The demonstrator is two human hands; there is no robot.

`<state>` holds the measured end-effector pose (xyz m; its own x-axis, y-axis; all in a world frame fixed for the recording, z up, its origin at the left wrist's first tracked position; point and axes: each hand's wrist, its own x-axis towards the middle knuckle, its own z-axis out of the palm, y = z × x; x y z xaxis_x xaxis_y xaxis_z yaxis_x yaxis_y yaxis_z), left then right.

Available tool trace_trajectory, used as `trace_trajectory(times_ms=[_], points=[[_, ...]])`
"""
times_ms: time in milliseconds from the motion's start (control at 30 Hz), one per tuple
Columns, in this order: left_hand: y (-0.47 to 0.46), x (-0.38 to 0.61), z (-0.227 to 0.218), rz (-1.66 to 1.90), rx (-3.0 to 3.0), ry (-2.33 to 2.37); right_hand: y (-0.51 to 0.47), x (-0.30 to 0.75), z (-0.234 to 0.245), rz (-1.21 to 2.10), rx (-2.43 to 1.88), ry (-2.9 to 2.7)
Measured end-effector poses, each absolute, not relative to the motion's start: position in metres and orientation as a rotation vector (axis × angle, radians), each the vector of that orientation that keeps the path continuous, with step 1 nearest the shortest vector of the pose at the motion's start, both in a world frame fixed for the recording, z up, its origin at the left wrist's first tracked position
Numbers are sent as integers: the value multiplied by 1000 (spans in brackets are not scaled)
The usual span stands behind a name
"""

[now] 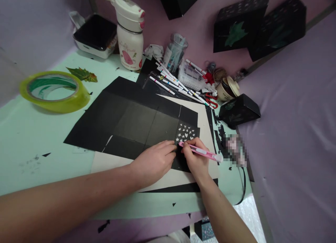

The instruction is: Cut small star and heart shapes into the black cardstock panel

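Observation:
A large sheet of black card (133,120) lies on white paper, scored with fold lines. At its right end, star and heart cut-outs (185,131) show white. My right hand (197,159) grips a slim pink craft knife (201,151), its tip end at the lower edge of the cut-outs; the blade itself is too small to make out. Just left of it, my left hand (157,162) lies flat on the black card, fingers stretched towards the cut-outs and holding nothing.
Green-yellow tape (55,108) and a leaf (83,74) lie left. Behind stand a bottle (130,47) and a glass jar (174,52). White markers (181,87) and red-handled scissors (212,100) lie beyond the card. A black box (239,111) sits right; boxes (238,22) hang above.

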<state>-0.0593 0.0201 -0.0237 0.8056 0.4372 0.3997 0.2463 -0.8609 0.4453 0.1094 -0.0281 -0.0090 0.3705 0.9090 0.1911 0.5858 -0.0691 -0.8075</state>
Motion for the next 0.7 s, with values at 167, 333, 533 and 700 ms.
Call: trace_trajectory(times_ms=[167,333,533,700], points=[[20,-60,-23,722,2598,510,-28,110,-9,472,-1760,-1325],[20,-59,-26,734,2609,507,-29,109,-8,459,-1748,-1365],[21,-58,-27,700,2631,489,-30,106,-6,365,-1719,-1476],[21,-58,-26,655,2644,504,-30,105,-4,310,-1700,-1544]])
